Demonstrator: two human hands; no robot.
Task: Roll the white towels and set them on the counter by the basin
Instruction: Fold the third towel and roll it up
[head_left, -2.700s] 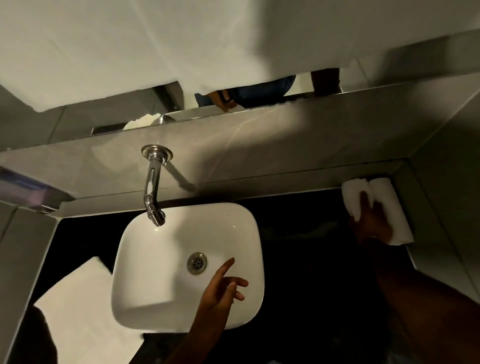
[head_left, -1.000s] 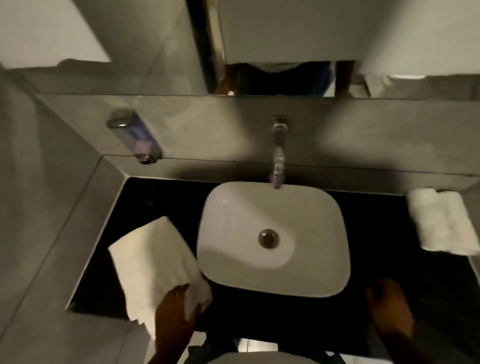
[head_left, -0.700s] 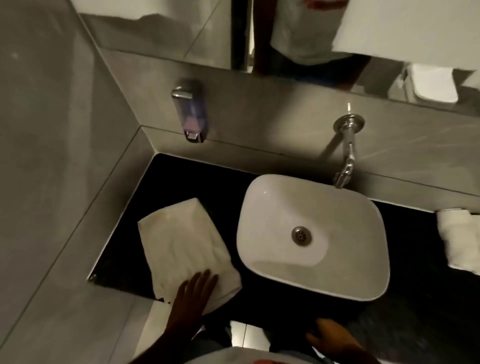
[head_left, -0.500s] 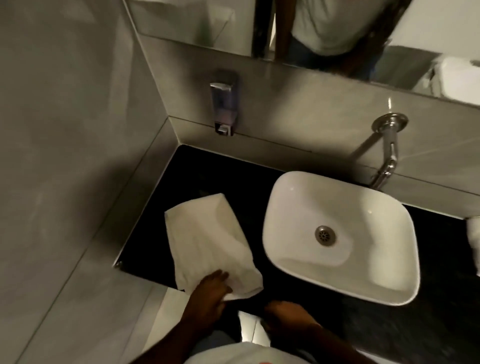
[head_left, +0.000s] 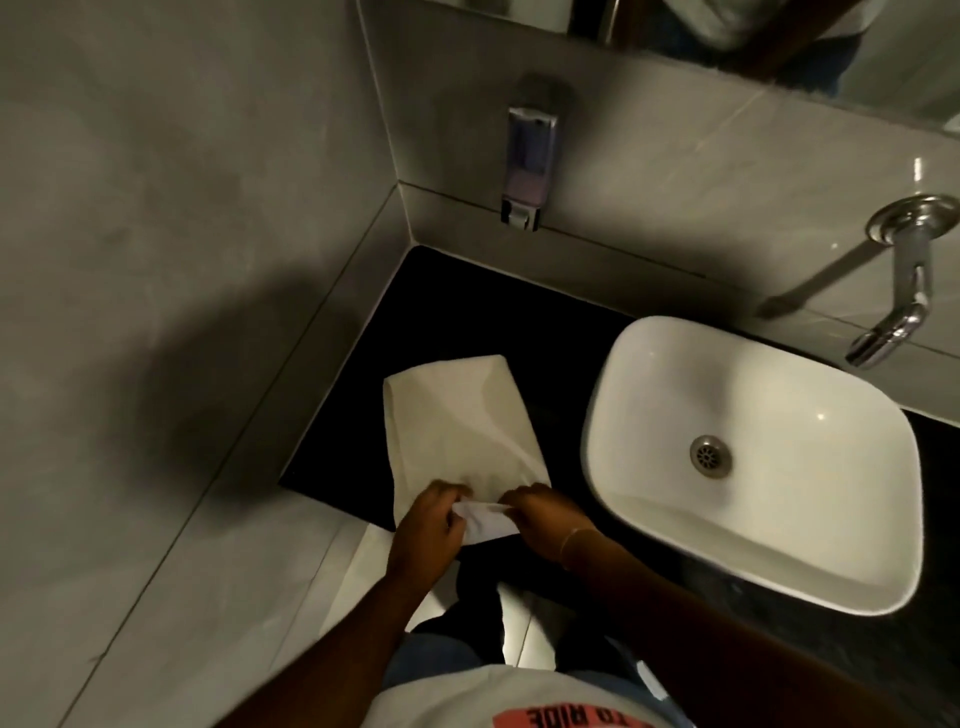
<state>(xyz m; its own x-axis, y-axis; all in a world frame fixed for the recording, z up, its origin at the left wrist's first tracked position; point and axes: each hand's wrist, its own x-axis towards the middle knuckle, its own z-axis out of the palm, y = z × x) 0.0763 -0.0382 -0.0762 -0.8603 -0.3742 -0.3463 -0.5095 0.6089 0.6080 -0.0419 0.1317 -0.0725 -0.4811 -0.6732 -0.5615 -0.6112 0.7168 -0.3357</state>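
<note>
A folded white towel (head_left: 457, 421) lies flat on the black counter (head_left: 431, 301), to the left of the white basin (head_left: 644, 499). Its near end hangs a little over the counter's front edge. My left hand (head_left: 426, 535) and my right hand (head_left: 545, 519) both pinch that near end, with a small fold of cloth lifted between them. The rest of the towel lies spread out and unrolled. The rolled towels seen earlier at the right of the basin are out of view.
A soap dispenser (head_left: 530, 156) hangs on the back wall above the counter's left corner. A chrome tap (head_left: 904, 291) sticks out of the wall over the basin. Grey tiled walls close the counter on the left and at the back. A mirror (head_left: 779, 41) runs above.
My right hand has left the rolled towels at the right and come across to the flat towel. My left hand took hold of its near end first; now both hands grip it. The view swung left.
</note>
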